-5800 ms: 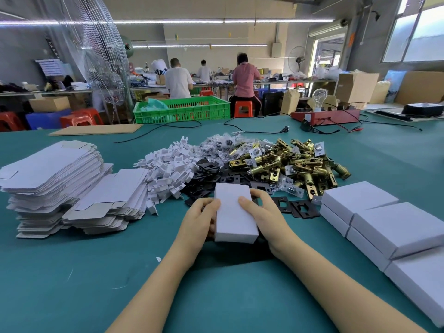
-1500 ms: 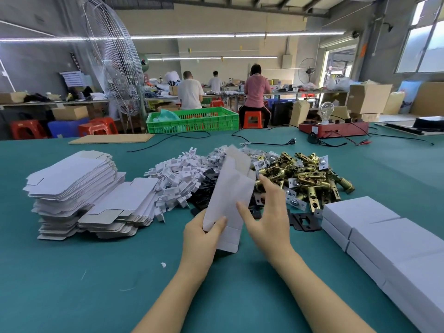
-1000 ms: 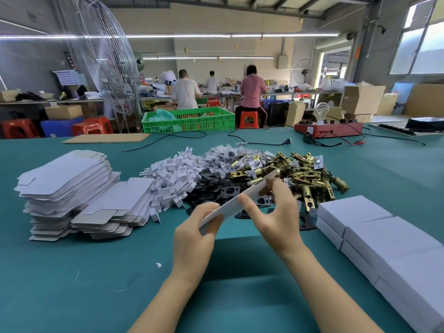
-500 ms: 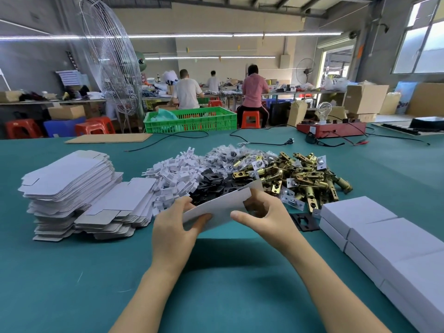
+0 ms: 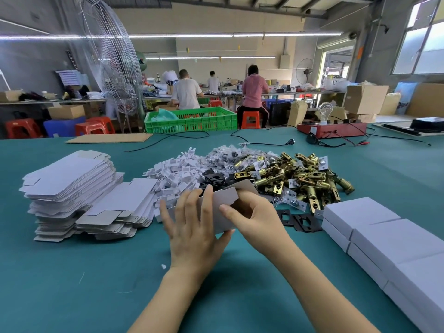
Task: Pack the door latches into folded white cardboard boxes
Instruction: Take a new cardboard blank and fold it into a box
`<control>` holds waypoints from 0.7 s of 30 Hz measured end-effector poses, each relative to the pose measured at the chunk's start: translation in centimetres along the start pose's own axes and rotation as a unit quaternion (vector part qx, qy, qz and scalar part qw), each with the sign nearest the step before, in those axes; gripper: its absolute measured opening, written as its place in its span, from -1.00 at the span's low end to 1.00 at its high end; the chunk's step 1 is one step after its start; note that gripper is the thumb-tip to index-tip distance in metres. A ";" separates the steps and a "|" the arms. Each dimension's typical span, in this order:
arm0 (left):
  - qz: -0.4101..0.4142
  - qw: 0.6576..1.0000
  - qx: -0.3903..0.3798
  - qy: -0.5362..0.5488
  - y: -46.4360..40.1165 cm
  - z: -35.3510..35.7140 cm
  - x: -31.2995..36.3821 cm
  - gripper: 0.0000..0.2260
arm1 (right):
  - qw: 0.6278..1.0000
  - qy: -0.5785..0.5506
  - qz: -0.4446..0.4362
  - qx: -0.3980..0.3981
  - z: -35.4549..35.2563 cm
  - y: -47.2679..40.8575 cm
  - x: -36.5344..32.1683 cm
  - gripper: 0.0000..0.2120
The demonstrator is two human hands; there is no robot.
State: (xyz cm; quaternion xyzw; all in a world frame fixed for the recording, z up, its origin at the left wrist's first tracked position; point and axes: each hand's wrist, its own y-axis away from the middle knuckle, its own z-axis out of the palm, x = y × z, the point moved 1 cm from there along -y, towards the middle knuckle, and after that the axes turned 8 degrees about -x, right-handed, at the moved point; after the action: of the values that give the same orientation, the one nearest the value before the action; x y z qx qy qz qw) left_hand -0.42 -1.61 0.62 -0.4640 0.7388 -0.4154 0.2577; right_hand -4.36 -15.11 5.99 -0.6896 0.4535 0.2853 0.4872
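Cardboard box blank (image 5: 224, 207), half-erected, was held just above the table (image 5: 72, 284), gripped between left hand (image 5: 194, 227) and right hand (image 5: 252, 215). Judged light, thin and easily creased; best taken at panel edges. Its far side was hidden by the fingers. Beyond, door latches (image 5: 295, 179) were heaped (individual pieces hard to separate).

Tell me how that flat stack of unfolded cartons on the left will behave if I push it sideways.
The stack of unfolded cartons already leans and fans out, so it will probably shear and slide apart rather than move as a block. The thin card sheets look light and bendy, likely slipping easily over each other on the green table.
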 end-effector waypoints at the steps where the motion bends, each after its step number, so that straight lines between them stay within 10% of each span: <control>1: 0.005 1.000 0.004 0.012 -0.1 -0.1 0.1 -0.24 | 1.000 0.015 -0.008 0.004 0.0 0.1 -0.2 -0.96; 8: 0.030 0.996 0.036 0.081 -0.7 -0.8 0.2 -0.52 | 0.954 0.293 -0.061 0.016 1.2 0.6 -0.3 -0.49; 12: 0.010 0.996 0.038 0.081 -0.8 -1.1 0.1 -0.44 | 0.912 0.370 -0.150 0.090 1.6 0.7 -0.1 -0.57; 15: -0.046 0.991 0.051 0.116 -0.8 -1.2 -0.2 -0.54 | 0.901 0.357 -0.203 0.136 1.5 0.7 0.5 -0.69; 21: -0.172 0.937 0.041 0.303 -1.1 -2.2 1.0 -0.41 | 0.929 0.211 -0.197 0.230 1.5 0.8 0.1 -0.25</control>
State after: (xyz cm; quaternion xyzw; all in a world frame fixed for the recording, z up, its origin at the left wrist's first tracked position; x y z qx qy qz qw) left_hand -2.02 -1.96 2.72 -0.4251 0.6730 -0.6043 -0.0345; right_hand -4.97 -13.86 5.09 -0.6783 0.4539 -0.0814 0.5720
